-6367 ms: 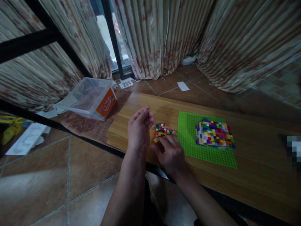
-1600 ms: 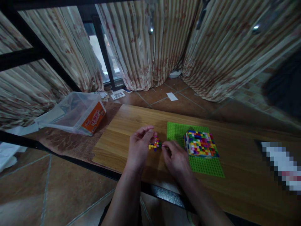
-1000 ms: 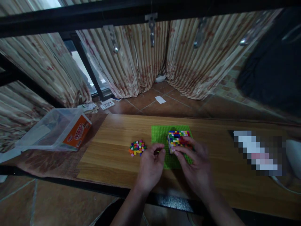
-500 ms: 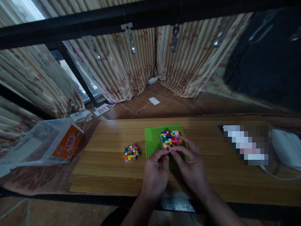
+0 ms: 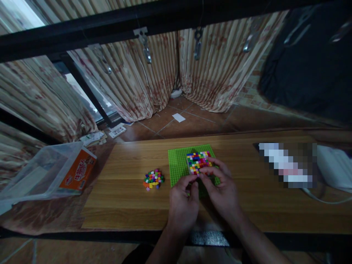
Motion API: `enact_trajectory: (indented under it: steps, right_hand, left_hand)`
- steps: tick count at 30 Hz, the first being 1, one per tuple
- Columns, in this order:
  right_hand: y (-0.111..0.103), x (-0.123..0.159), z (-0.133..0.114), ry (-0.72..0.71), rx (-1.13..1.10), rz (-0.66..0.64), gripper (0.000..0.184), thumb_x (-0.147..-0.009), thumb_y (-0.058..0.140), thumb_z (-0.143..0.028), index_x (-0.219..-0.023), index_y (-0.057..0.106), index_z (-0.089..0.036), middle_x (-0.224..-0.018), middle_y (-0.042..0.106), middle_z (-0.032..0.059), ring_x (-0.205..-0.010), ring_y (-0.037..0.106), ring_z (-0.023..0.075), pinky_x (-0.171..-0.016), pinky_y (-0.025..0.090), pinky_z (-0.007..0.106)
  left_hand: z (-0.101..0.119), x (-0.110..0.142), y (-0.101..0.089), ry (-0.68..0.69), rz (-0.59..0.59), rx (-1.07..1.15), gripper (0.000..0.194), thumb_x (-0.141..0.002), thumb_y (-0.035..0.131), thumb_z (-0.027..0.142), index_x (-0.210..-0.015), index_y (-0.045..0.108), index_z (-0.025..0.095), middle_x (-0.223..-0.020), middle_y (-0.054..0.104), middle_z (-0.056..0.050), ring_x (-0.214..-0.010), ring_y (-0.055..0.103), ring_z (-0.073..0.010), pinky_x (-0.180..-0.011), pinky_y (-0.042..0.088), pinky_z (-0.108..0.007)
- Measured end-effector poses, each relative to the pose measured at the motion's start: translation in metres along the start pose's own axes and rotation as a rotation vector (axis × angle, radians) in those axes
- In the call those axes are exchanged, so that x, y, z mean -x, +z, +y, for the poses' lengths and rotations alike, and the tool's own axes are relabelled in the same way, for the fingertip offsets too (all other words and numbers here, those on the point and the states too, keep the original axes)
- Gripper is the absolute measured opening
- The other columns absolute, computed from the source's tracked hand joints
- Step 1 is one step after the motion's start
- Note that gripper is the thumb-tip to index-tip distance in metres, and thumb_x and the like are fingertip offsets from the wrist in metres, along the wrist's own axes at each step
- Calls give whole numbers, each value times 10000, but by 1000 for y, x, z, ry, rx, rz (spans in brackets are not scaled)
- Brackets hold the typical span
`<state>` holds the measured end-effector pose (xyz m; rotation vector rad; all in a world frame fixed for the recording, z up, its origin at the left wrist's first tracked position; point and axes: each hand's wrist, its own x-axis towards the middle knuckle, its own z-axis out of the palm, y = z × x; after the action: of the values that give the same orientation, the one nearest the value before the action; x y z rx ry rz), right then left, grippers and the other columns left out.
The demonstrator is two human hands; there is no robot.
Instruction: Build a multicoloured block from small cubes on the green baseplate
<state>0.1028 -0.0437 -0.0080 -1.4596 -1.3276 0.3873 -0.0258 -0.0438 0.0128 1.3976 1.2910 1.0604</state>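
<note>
A green studded baseplate lies on the wooden table, carrying a block of many-coloured toy bricks. My left hand is closed in a pinch at the near edge of that block. Against its fingertips, the thumb and index finger of my right hand are pinched too. A tiny pinkish-purple toy brick shows between the fingertips of both hands. The other right-hand fingers curve over the block's right side and hide part of it. Left of the baseplate sits a loose pile of small toy bricks.
A clear plastic bin with an orange label stands off the table's left end. On the right of the wooden table lie a blurred-out flat item and a white object with a cable. A black bar with hanging clips crosses above.
The view has shifted slightly. Both hands stay pinched together at the block's near edge, with the right fingers moved only a little.
</note>
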Motion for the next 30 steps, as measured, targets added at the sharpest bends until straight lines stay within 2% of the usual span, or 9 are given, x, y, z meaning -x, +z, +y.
enact_trajectory:
  steps: [5,13,21,26,30]
  right_hand:
    - [3,0,-2,17,11,37,106,-859,651,-322,-818,731,-265,-1239,620,71,-1193,574,275,-1047,421,532]
    - [4,2,-4,42,6,29,121,-857,655,-338,-807,736,-263,-1255,612,73,-1197,571,277,-1055,416,524]
    - [2,2,3,-2,37,4,169,-867,639,-391,-818,730,-257,-1262,619,69,-1205,572,275,-1059,411,530]
    - [-2,-3,4,4,40,34,222,-866,639,-438,-927,733,-247,-1196,651,71,-1168,602,256,-1057,431,487]
    - [-6,-10,4,61,67,50,348,-860,637,-480,-1100,710,-240,-1281,635,86,-1235,571,268,-1086,417,487]
  left_hand:
    - [0,2,2,30,-11,-60,244,-890,551,176,-1043,738,208,-1017,764,-75,-889,710,-200,-794,547,-323]
    - [-5,5,3,163,-13,-176,268,-903,521,169,-1076,719,220,-975,747,-74,-870,699,-211,-798,549,-341]
    - [-3,8,4,172,-24,-219,290,-886,521,128,-1105,698,195,-1001,744,-76,-888,700,-205,-815,561,-341]
    - [1,8,4,134,10,-137,239,-888,545,135,-1046,716,191,-999,757,-64,-886,710,-187,-814,568,-316]
    - [3,3,1,53,76,-60,199,-895,562,171,-1011,723,193,-982,758,-61,-861,711,-187,-778,566,-311]
